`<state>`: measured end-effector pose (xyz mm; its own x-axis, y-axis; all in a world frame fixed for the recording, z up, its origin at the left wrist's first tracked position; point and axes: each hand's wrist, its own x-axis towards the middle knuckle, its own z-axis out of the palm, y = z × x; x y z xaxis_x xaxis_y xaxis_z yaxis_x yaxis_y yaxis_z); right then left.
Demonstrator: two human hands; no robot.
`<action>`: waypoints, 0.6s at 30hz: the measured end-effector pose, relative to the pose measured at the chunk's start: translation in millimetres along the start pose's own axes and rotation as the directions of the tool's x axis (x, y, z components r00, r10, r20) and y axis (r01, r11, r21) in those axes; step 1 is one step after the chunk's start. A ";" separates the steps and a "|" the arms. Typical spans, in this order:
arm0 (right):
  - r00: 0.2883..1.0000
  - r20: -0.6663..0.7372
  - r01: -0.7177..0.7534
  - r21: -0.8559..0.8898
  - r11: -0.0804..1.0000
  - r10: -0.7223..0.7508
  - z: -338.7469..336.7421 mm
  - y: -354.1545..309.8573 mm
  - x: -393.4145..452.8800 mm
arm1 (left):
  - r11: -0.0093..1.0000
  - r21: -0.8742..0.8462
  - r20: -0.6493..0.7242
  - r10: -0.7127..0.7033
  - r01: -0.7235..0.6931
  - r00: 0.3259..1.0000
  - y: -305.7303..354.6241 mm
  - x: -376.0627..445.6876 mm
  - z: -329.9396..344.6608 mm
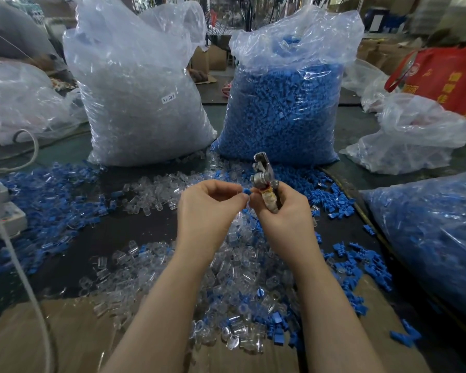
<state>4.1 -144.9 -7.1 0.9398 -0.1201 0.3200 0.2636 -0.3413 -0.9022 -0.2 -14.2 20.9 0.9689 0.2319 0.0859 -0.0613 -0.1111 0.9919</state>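
Observation:
My right hand (283, 211) grips the taped handles of metal pliers (262, 175), whose jaws point up and away from me. My left hand (207, 205) has its fingers curled and pinches a small blue plastic piece (246, 191) right beside the pliers. Both hands hover above a heap of clear plastic caps (237, 278) mixed with blue plastic plugs (331, 195) spread over the dark table. What exactly sits between the fingertips is mostly hidden.
A big bag of clear caps (143, 103) stands at the back left, a big bag of blue plugs (283, 109) at the back right. Another blue-filled bag (431, 238) lies at the right. Cardboard (73, 337) covers the near edge. A white cable (16, 254) runs down the left.

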 end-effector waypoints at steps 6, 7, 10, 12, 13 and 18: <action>0.998 0.056 -0.024 0.022 0.999 0.023 -2.5 -1.2 0.9 | 0.991 0.108 -0.021 0.076 -0.073 0.997 -3.6 0.0 0.5; 0.998 0.064 -0.030 0.015 0.999 0.029 -4.0 -1.1 1.3 | 0.992 0.096 -0.015 0.082 -0.080 0.997 -3.8 0.1 0.3; 0.995 0.095 -0.038 -0.028 0.999 0.041 -10.1 0.3 1.6 | 0.995 0.012 -0.003 0.094 -0.094 0.996 -3.2 0.6 -0.3; 0.991 0.129 -0.028 -0.089 0.996 0.039 -14.6 0.9 1.2 | 0.993 -0.050 0.004 0.110 -0.110 0.994 -2.9 1.5 -1.4; 0.988 0.149 -0.023 -0.111 0.994 0.040 -16.2 1.0 1.2 | 0.990 -0.072 0.010 0.125 -0.124 0.992 -2.9 1.9 -2.6; 0.967 0.251 -0.006 -0.156 0.988 0.046 -18.9 -0.7 1.0 | 0.974 -0.116 0.064 0.201 -0.192 0.978 -3.7 2.4 -6.6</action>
<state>0.7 -162.5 -0.7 0.9754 0.1017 0.1956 0.2203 -0.4820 -0.8480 0.8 -6.8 18.1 0.9502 0.1426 0.2770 -0.2739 -0.0409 0.9609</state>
